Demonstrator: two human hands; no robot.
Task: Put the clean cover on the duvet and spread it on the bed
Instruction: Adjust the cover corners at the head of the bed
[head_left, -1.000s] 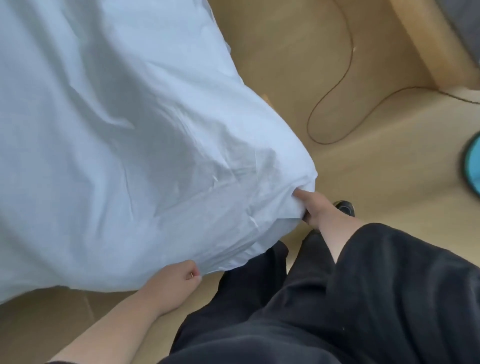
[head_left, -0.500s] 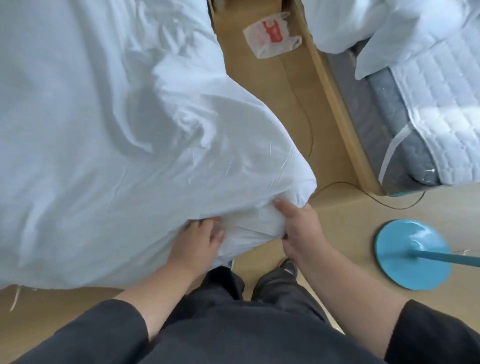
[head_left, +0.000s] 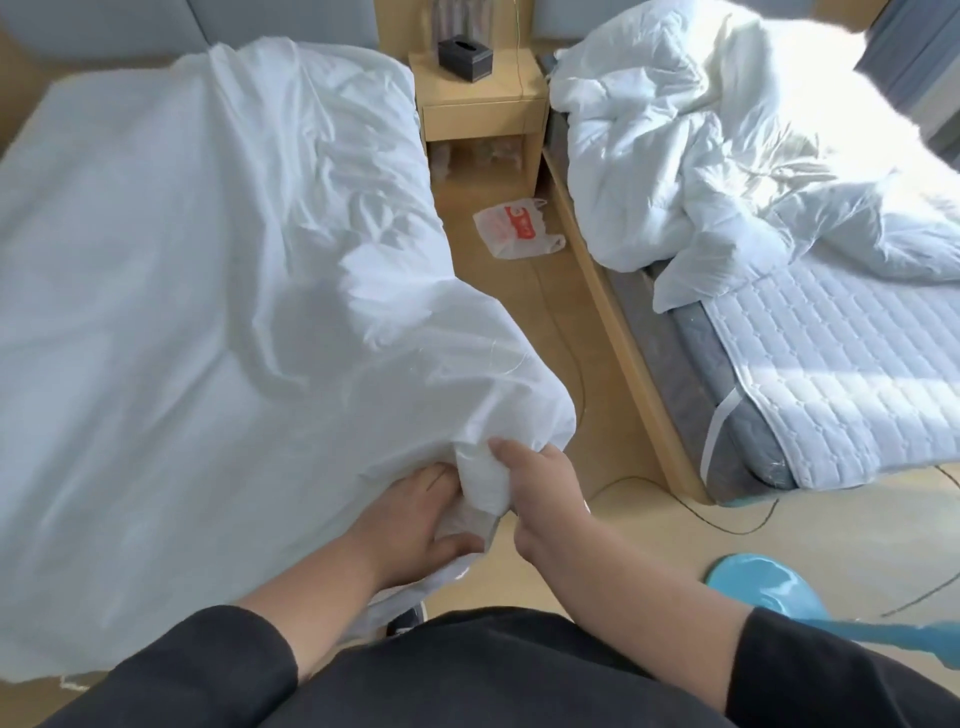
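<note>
Both hands have closed in on one corner since a second ago. Across the left of the frame the covered duvet (head_left: 197, 291) lies over the bed. At lower centre the right hand (head_left: 540, 486) pinches its bunched corner (head_left: 483, 473); the left hand (head_left: 421, 514) grips the fabric just below. Best to seat the filling fully into that corner, then pull taut before smoothing.

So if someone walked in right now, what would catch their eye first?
Probably the big white duvet spread over the left bed, with both hands bunching its near corner: the left hand grips from below, the right hand pinches the fabric. Next, the crumpled bedding heaped on the sunlit right bed, and a plastic bag on the floor between.
</note>
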